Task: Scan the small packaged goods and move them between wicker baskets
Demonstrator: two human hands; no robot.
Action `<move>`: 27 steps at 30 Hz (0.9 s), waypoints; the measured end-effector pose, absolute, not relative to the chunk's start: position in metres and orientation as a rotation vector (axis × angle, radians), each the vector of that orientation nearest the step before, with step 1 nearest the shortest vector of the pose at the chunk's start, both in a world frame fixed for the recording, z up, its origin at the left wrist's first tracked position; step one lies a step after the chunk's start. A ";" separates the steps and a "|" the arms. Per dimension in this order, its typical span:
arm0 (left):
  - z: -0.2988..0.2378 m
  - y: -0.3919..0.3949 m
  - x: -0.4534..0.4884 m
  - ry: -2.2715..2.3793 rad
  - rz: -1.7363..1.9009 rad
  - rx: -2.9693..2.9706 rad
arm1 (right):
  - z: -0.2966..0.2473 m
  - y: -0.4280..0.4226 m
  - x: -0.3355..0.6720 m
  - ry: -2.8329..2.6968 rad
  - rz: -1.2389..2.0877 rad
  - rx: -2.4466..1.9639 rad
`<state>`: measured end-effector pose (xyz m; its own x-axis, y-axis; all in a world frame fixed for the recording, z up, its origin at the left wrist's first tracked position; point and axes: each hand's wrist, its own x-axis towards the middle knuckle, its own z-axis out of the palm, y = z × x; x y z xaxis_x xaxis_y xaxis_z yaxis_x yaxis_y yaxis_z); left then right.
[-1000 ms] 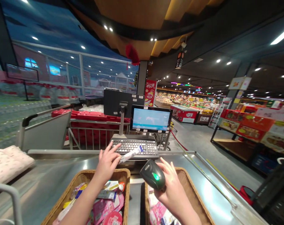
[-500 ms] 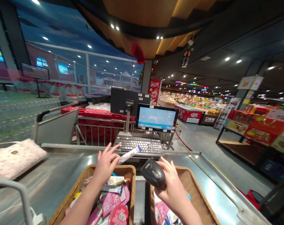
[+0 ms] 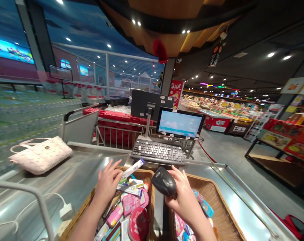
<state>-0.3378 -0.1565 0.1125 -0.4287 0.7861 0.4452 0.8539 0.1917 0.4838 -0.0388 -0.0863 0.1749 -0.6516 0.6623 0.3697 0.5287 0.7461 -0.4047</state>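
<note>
Barcode scanner (image 3: 164, 181) is clamped in the right hand (image 3: 180, 194) between the far inner corners of two wicker baskets. A slim white box (image 3: 132, 169) with a blue end is pinched between the thumb and fingers of the left hand (image 3: 108, 180); it is held tilted over the far edge of the left basket (image 3: 152, 204), apart from the scanner. Part of that basket is covered by the left forearm; near its right edge a pink packet (image 3: 134, 201) and a red round container (image 3: 138, 223) can be seen. The right basket (image 3: 225, 204) is partly hidden by the right forearm, beside which a blue package (image 3: 207, 209) is left showing. Both baskets are carried by a metal worktop (image 3: 249, 207). At its far edge, a dark keyboard (image 3: 158, 151) is set below a lit monitor (image 3: 180, 123). Toward the far left corner, a pale handbag (image 3: 45, 156) is laid. The view of the near left corner is crossed by a grey rail (image 3: 38, 197); between rail and left basket, a white plug adapter (image 3: 66, 212) is placed.
</note>
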 end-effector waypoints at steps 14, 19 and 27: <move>0.073 -0.213 -0.351 -2.721 -0.800 -1.319 | 0.166 -0.098 -0.076 -2.481 0.497 -0.809; 0.060 -0.221 -0.354 -2.819 -0.603 -1.224 | 0.161 -0.101 -0.086 -2.495 0.502 -0.795; 0.057 -0.207 -0.344 -2.584 -0.702 -1.410 | 0.161 -0.102 -0.073 -2.459 0.495 -0.854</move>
